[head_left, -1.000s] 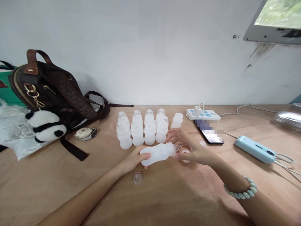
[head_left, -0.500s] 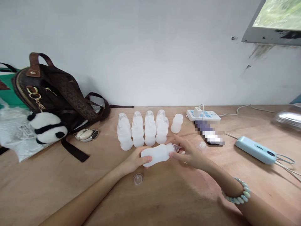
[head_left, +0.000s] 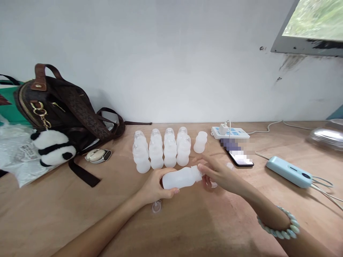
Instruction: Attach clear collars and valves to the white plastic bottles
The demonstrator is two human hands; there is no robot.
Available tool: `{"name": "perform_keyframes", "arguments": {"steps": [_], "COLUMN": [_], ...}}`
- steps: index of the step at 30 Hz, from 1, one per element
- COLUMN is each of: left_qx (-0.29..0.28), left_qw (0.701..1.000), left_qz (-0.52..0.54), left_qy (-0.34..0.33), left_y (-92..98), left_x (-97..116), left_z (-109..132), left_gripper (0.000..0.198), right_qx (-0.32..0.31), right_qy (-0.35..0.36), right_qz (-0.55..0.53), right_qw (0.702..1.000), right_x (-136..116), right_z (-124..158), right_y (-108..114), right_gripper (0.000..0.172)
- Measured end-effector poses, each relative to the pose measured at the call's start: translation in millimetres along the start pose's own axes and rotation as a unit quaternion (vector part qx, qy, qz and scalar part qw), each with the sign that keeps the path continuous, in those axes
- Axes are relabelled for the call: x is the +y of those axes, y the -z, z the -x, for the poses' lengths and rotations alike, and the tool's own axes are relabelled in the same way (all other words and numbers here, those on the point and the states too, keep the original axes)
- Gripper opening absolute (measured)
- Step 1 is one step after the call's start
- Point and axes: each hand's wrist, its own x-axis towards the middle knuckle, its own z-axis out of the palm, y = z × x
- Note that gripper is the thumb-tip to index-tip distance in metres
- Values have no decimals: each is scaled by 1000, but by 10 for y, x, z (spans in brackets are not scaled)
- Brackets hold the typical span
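A frosted white baby bottle (head_left: 179, 178) lies on its side in the air, its neck towards the right. My left hand (head_left: 154, 185) is wrapped round its base, thumb along the near side. At the collar end, my right hand (head_left: 214, 173) is closed with its fingertips on the clear nipple (head_left: 203, 172), which they mostly hide. Beyond stand several capped baby bottles (head_left: 163, 151) in two rows. One open white bottle (head_left: 200, 142) stands to their right. A clear dome cap (head_left: 157, 206) lies below my left hand. Another clear piece (head_left: 213, 184) shows under my right hand.
A small clear ring (head_left: 229, 165) lies right of my right hand. Farther right are a phone (head_left: 242, 159), a power strip (head_left: 233, 132) and a light blue device (head_left: 289, 171) with cables. A backpack (head_left: 64, 103) with a panda toy (head_left: 55, 148) and a mouse (head_left: 96, 155) occupy the left.
My left hand has shifted its hold, the thumb now lower on the bottle. My right fingers have closed over the nipple, which stuck out visibly before. The view has tilted slightly.
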Motion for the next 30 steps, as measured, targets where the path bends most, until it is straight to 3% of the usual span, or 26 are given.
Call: {"name": "perform_keyframes", "arguments": {"steps": [4, 7, 10, 12, 14, 16, 19, 21, 22, 26, 30], "left_qx": [19, 32, 34, 32, 27, 24, 22, 18, 15, 10, -2], "left_qw": [998, 996, 995, 995, 995, 994, 994, 993, 993, 993, 994], "left_qz": [51, 68, 74, 79, 83, 87, 93, 98, 100, 103, 104], "left_qy": [28, 46, 54, 57, 57, 57, 56, 56, 56, 48, 39], "left_y": [29, 43, 49, 49, 46, 42, 36, 36, 39, 57, 70], "left_x": [-37, -72, -87, -87, -85, -89, -106, -116, -117, -99, -86], "left_z": [-29, -46, -62, -69, -72, -72, -72, -70, -67, -44, -22], "left_gripper": [37, 39, 39, 40, 40, 40, 39, 40, 41, 45, 47], "right_qx": [132, 170, 159, 115, 66, 61, 158, 218, 219, 57, -3], "right_qy": [54, 45, -43, -97, -115, -111, -84, -43, -17, 81, 109], "right_qz": [125, 247, 373, 430, 461, 474, 446, 388, 350, 185, 111], "right_qw": [982, 953, 913, 890, 878, 871, 877, 894, 911, 978, 988], "right_x": [-53, -18, 88, 157, 190, 181, 113, 58, 34, -31, -39], "right_z": [75, 122, 147, 159, 179, 216, 276, 280, 264, 122, 38], "right_y": [330, 578, 732, 766, 773, 792, 853, 855, 826, 542, 295], "right_gripper": [36, 36, 38, 32, 18, 18, 19, 25, 29, 27, 22]}}
